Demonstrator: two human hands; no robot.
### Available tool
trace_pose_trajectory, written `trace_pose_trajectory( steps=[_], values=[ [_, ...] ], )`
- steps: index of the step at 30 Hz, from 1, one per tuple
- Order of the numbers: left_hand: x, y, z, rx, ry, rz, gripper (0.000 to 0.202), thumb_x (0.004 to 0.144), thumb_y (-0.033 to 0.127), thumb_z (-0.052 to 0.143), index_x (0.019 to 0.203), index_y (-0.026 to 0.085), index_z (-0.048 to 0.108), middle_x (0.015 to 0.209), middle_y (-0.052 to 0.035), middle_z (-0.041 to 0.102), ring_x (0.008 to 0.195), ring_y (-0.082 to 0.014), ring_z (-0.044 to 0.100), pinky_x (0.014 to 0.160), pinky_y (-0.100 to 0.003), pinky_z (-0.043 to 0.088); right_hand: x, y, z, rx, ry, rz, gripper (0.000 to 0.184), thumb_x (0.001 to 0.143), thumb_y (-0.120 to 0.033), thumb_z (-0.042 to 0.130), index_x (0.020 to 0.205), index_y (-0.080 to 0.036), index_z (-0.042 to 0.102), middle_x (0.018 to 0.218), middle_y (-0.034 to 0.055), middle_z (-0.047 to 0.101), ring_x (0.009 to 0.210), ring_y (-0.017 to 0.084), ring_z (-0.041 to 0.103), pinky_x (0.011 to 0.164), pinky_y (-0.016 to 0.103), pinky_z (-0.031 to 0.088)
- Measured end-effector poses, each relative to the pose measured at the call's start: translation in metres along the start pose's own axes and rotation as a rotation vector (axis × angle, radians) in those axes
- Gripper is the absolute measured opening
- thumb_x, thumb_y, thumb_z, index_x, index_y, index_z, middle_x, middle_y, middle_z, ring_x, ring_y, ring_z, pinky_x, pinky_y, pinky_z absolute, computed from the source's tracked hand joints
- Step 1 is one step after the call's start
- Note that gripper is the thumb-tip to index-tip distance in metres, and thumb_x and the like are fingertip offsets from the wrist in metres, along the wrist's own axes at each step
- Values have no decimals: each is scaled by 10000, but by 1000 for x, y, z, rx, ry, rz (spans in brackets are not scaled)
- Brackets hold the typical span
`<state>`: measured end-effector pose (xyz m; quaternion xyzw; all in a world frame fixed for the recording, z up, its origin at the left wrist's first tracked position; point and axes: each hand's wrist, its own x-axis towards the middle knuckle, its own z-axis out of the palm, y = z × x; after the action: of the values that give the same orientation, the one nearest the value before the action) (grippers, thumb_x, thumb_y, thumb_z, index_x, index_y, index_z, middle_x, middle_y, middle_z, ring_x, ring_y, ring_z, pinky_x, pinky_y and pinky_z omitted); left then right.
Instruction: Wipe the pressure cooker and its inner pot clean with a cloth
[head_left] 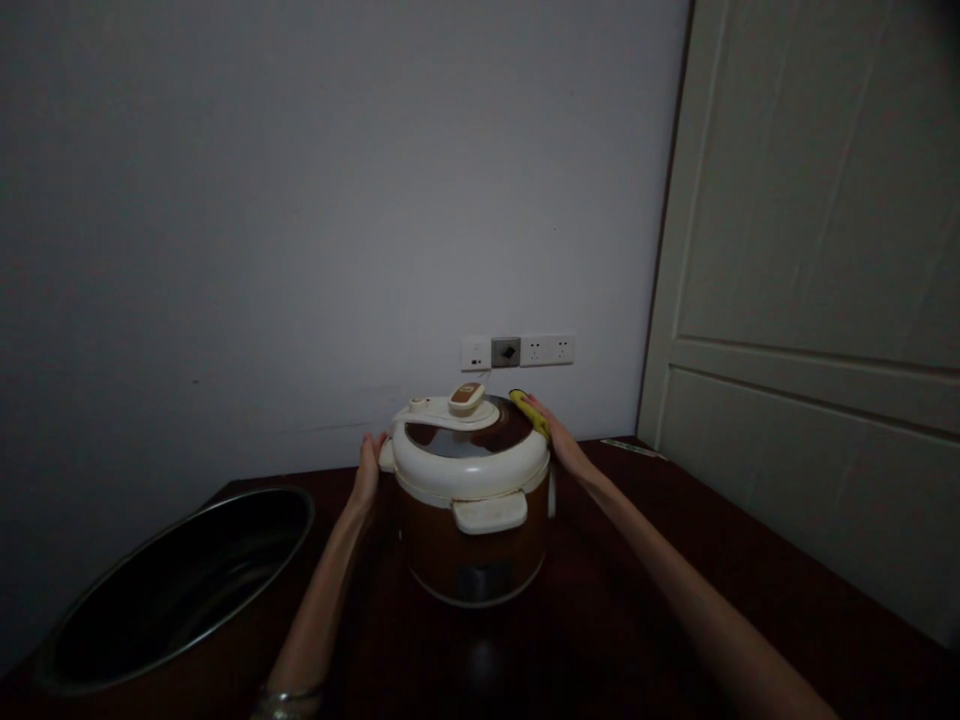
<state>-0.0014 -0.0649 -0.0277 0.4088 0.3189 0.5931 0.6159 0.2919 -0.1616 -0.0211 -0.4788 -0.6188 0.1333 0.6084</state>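
A brown and cream electric pressure cooker stands on a dark red table, its cream-rimmed lid shut. My left hand presses flat against the cooker's left side by the lid handle, fingers stretched upward. My right hand rests on the far right edge of the lid and holds a yellow cloth or sponge against it.
A large dark metal basin lies at the table's left. A strip of wall sockets sits on the white wall behind the cooker. A cream door stands at the right, close to the table's edge.
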Motion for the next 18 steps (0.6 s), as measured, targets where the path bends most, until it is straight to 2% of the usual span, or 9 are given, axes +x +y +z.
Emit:
trace_pose_trajectory(
  steps=[4, 8, 11, 13, 15, 18],
  values=[
    [-13, 5, 3, -42, -35, -36, 512, 926, 476, 269, 1199, 143, 545, 1086, -88, 674, 1028, -193, 613, 931, -304, 423, -51, -14, 7, -252, 42, -160, 522, 943, -480, 238, 1411, -268, 332, 1522, 6, 211, 1403, 166, 136, 1147, 446, 101],
    [-20, 9, 3, -71, -60, -70, 550, 916, 512, 270, 1237, 145, 525, 1049, -85, 690, 991, -210, 632, 885, -318, 460, -74, -51, 17, -632, -76, -411, 462, 950, -355, 322, 1411, -315, 320, 1502, -12, 269, 1411, 208, 80, 1124, 513, 125],
    [-21, 8, 1, -109, -73, -80, 561, 901, 536, 298, 1246, 157, 526, 1087, -84, 682, 1002, -217, 629, 884, -323, 463, -67, -86, 24, -854, -272, -567, 459, 936, -317, 373, 1394, -344, 343, 1470, -15, 341, 1390, 225, 177, 1104, 523, 160],
    [-19, 7, -1, -124, -78, -50, 547, 901, 519, 315, 1223, 142, 550, 1092, -90, 681, 1016, -212, 623, 904, -308, 447, -57, -108, 33, -910, -409, -633, 455, 933, -327, 381, 1386, -345, 357, 1454, -7, 370, 1356, 218, 266, 1091, 503, 200],
    [-18, 7, -2, -131, -96, -13, 554, 906, 502, 304, 1188, 110, 577, 1063, -110, 690, 1016, -215, 622, 920, -309, 433, -45, -125, 46, -920, -510, -673, 445, 933, -348, 375, 1378, -325, 378, 1440, 13, 395, 1321, 211, 331, 1078, 481, 235],
    [-15, 8, -5, -142, -92, -9, 587, 923, 478, 239, 1171, 70, 580, 1012, -132, 700, 1000, -221, 627, 939, -333, 419, -27, -142, 77, -915, -607, -695, 437, 919, -356, 391, 1350, -297, 424, 1415, 34, 427, 1290, 222, 377, 1052, 473, 278]
  ],
)
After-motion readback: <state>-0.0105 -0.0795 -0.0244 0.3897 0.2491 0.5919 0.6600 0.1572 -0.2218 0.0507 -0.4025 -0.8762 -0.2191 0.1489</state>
